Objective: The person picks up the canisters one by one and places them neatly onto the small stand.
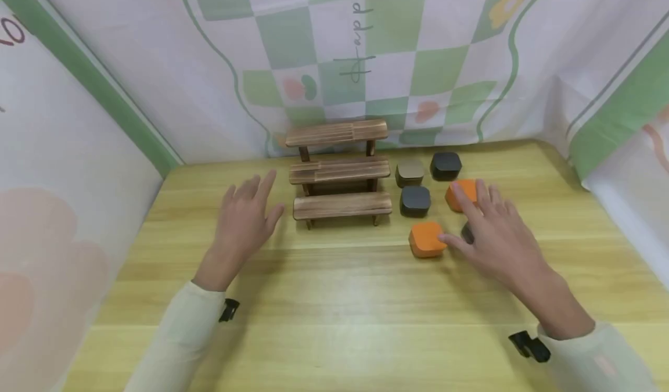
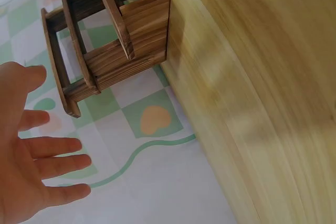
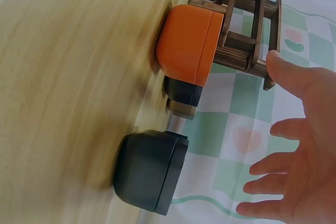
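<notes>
A three-tiered brown wooden stand (image 1: 342, 206) stands at the back of the table. Left of it my left hand (image 1: 241, 220) hovers with fingers spread and nothing held; its wrist view shows the stand (image 2: 136, 27) beyond the thumb. My right hand (image 1: 499, 241) is held over the small rounded boxes, fingers extended and apart. Its thumb overlaps the edge of the front orange box (image 1: 425, 240), and its fingers partly cover another orange box (image 1: 461, 194). Mostly hidden beneath the palm is a dark box (image 1: 467, 233). The right wrist view has an orange box (image 3: 184, 43) and a black box (image 3: 147, 171) apart from the fingers.
Between the stand and the right hand sit a dark grey box (image 1: 415, 201), a beige-topped box (image 1: 410, 172) and a black box (image 1: 446, 165). A checked green-and-white cloth (image 1: 342, 38) hangs behind the wooden table (image 1: 334, 299), with white cloth at both sides.
</notes>
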Demonstrator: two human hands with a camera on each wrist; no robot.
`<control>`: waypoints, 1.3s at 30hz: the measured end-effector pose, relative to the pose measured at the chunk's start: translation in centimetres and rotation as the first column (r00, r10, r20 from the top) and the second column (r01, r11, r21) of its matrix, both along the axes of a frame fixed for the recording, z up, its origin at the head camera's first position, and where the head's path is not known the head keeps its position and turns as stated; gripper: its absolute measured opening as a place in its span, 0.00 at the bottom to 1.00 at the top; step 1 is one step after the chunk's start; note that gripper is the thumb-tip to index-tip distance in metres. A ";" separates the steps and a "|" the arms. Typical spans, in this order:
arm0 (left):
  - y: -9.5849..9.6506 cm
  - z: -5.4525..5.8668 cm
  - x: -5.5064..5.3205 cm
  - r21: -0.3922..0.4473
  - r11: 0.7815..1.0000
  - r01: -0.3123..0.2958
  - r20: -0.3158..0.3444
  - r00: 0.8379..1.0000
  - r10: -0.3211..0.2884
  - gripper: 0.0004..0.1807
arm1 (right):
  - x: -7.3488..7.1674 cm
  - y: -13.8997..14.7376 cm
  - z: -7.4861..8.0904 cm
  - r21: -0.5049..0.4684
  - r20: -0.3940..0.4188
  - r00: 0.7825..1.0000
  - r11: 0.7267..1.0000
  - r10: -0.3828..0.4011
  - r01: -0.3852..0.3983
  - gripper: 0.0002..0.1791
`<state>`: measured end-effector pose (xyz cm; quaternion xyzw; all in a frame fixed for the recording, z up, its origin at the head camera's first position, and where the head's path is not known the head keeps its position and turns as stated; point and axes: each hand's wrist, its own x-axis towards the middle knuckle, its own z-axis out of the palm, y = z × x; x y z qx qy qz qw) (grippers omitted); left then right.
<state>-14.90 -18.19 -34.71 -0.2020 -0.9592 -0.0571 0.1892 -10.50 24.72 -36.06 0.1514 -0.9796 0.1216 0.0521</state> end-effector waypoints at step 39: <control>1.4 -0.2 -3.3 0.237 0.969 0.065 -0.018 0.998 -0.063 0.29 | 0.8 0.9 -0.8 -0.079 -0.135 0.990 0.997 -0.028 0.018 0.44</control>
